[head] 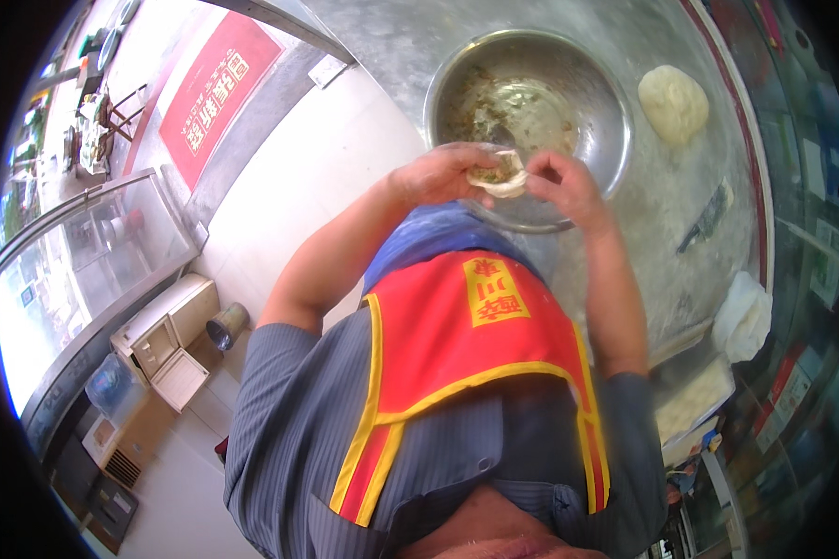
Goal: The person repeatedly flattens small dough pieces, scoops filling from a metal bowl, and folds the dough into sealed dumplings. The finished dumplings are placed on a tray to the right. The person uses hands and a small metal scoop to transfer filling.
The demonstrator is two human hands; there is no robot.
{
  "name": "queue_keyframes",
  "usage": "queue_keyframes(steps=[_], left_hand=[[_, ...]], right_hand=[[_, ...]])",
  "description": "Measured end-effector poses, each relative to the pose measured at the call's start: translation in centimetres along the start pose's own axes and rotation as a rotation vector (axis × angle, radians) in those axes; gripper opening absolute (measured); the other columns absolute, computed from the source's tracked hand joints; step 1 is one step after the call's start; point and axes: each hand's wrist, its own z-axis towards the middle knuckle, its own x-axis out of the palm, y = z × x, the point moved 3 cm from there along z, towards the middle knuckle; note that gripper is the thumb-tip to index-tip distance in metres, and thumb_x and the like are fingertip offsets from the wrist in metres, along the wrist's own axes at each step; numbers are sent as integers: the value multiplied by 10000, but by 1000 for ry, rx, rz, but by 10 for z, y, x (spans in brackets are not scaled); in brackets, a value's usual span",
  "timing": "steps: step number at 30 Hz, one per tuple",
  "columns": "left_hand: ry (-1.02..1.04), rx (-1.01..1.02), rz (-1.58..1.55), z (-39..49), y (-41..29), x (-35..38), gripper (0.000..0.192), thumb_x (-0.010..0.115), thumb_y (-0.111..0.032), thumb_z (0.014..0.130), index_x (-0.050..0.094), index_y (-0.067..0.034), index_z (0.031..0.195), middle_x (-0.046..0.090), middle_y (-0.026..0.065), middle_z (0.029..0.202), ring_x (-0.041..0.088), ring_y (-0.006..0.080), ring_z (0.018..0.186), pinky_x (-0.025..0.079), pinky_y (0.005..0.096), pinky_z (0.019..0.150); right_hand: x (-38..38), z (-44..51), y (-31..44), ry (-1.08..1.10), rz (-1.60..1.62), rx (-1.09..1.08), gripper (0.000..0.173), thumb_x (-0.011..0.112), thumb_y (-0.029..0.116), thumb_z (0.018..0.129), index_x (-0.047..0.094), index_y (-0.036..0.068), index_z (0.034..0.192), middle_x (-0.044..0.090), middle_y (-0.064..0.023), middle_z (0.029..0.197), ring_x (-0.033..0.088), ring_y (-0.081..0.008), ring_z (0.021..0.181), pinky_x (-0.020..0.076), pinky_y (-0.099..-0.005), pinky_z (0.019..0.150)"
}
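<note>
A round dough wrapper (509,187) with minced filling (507,168) on it rests in my left hand (437,173). The fingers and thumb of that hand cup it from the left. My right hand (572,187) pinches the wrapper's right edge between bent fingers and thumb. Both hands are over the near side of a wide stainless steel bowl (605,133). Smears and bits of filling (489,115) cling to the bowl's inside, with a darker object partly hidden near my hands. The wrapper is still open at the top, so its filling shows.
A lump of dough (673,105) sits on the floury worktop (650,258), right of the bowl. Nearer me lie a scraper or knife (706,215), a white cloth or bag (742,318) and a tray of pale pieces (696,402). A bin (228,325) stands on the floor at left.
</note>
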Motion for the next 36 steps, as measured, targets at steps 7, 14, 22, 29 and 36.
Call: queue_keyframes(steps=[7,14,22,29,36], left_hand=[[26,-67,451,15,0,-13,453,538,-135,1024,556,22,1449,668,105,1299,642,168,1147,519,290,975],[135,101,1111,34,-10,-19,565,549,-65,953,479,41,1503,498,132,1535,504,209,1362,398,315,1131],[54,-33,241,24,-7,13,610,525,-195,1015,374,23,1564,574,133,1454,566,233,1323,459,392,1106],[76,109,329,28,9,16,524,487,-167,1082,411,10,1570,570,107,1447,547,199,1320,417,355,1136],[-21,94,875,32,-5,13,736,512,-122,980,244,-56,1663,477,138,1538,462,209,1380,345,314,1162]], right_hand=[[2,6,4,59,-49,-13,134,710,124,993,698,20,1075,663,5,957,624,-81,855,520,-263,787],[4,8,0,97,-85,-89,138,712,148,996,688,31,1064,656,14,936,612,-69,865,529,-247,796],[-10,0,6,92,-41,-103,148,731,164,983,679,38,1041,659,9,931,605,-73,862,516,-256,771],[-11,0,-4,-28,-63,-58,156,687,173,1015,697,31,1080,633,36,887,565,-56,830,484,-244,740],[-10,1,-1,-23,-192,-105,157,702,177,1015,684,30,1067,635,41,907,546,-50,818,448,-234,714]])
